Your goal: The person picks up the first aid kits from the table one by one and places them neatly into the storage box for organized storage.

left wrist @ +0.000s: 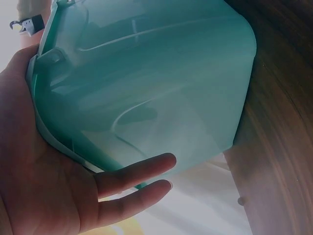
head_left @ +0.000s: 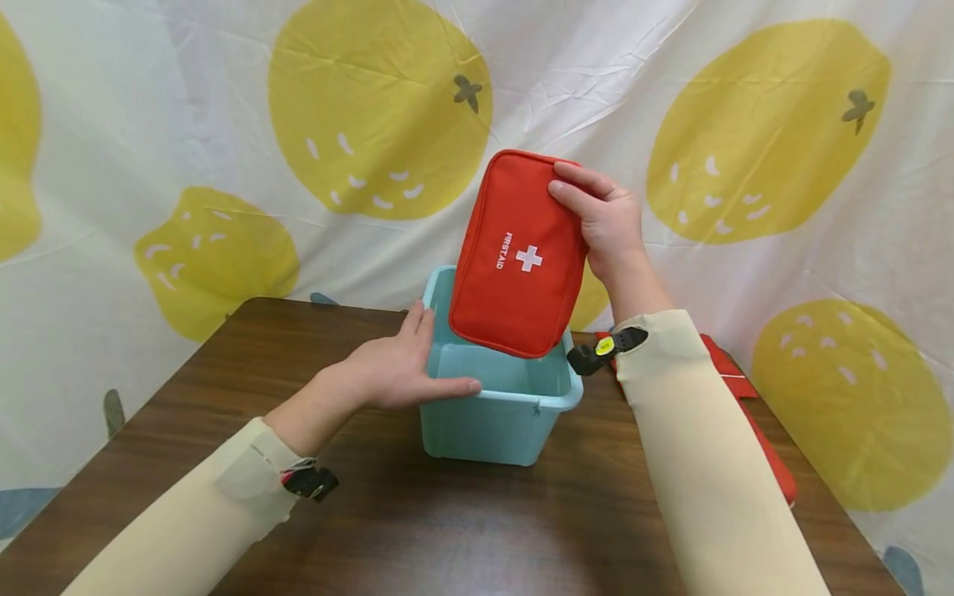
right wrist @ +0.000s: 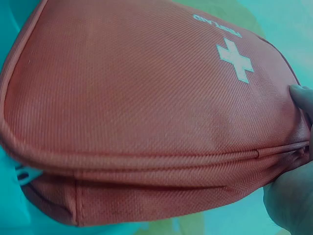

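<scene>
A red first aid pouch (head_left: 514, 257) with a white cross hangs tilted above the light blue plastic bin (head_left: 492, 426), its lower end overlapping the opening. My right hand (head_left: 607, 215) grips the pouch by its upper right corner. In the right wrist view the pouch (right wrist: 146, 98) fills most of the picture, a zipped side seam along its edge. My left hand (head_left: 391, 364) rests at the bin's left rim, thumb stretched along the near edge. The left wrist view has its straight fingers (left wrist: 142, 171) beside the wall of the upright bin (left wrist: 171, 88).
Red fabric (head_left: 775, 463) lies on the brown wooden table (head_left: 335, 513) at the right, partly hidden behind my right sleeve. A white curtain (head_left: 566, 66) with yellow lemons hangs behind the table.
</scene>
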A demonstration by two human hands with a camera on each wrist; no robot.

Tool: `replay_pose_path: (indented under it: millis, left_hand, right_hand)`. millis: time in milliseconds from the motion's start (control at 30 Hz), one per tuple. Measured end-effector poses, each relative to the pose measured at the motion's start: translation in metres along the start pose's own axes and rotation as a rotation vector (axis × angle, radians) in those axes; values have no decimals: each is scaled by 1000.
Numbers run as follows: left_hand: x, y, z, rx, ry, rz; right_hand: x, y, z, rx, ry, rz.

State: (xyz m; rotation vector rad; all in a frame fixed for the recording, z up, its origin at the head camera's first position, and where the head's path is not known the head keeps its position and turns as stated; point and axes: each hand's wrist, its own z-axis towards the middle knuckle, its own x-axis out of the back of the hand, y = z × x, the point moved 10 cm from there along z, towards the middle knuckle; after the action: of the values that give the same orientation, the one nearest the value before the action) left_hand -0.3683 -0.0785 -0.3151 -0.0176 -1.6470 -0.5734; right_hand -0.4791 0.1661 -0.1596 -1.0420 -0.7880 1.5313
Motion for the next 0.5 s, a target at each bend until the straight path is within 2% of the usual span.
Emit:
replay_pose_path:
  millis: [300, 500]
  left_hand:
    - [1, 0, -3, 0, 0, -3]
    - [2, 2, -4, -12, 13, -14]
  right_hand:
    - [-11, 33, 5, -59, 7, -40]
    - [-10, 53, 5, -97, 33, -76]
